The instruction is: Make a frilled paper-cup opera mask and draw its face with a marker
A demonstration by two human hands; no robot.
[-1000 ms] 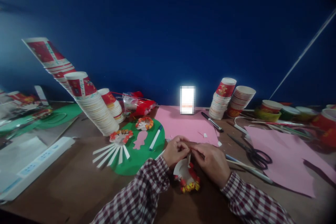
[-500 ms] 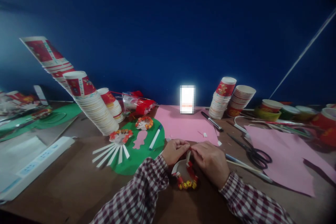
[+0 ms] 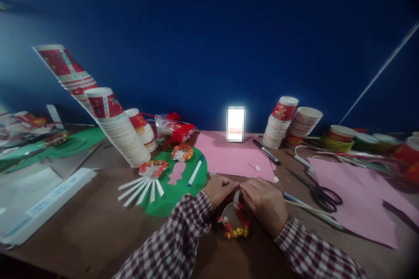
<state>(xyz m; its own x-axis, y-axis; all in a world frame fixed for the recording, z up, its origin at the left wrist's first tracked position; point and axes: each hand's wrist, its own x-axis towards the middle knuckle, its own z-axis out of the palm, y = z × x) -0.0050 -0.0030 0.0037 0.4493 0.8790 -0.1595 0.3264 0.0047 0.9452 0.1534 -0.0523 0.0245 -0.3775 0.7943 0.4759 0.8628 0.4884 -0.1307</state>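
Note:
My left hand (image 3: 218, 190) and my right hand (image 3: 266, 202) meet fingertip to fingertip, both closed on the end of a paper strip (image 3: 237, 194). The strip runs up from a cut paper cup (image 3: 231, 212) with a round pale base, low at the table's middle. Curled red and yellow strips (image 3: 238, 232) ring its near side. My fingers hide the strip's tip. To the left, a second cut cup (image 3: 153, 168) has straight white strips (image 3: 144, 189) fanned out, and a third cut cup (image 3: 182, 153) has curled strips around it.
Left of my hands lies green paper (image 3: 160, 209) with a pink cutout (image 3: 177, 173) and a marker (image 3: 195, 171). Tall paper cup stacks (image 3: 121, 130) lean behind; others (image 3: 274, 130) stand at right. Black scissors (image 3: 322, 194) lie by pink paper (image 3: 363, 213). A power strip (image 3: 55, 200) lies left.
The view has shifted slightly, moving the scene to the right. The cut cup has tilted a little between my hands, and the red strip end at my fingertips is now hidden.

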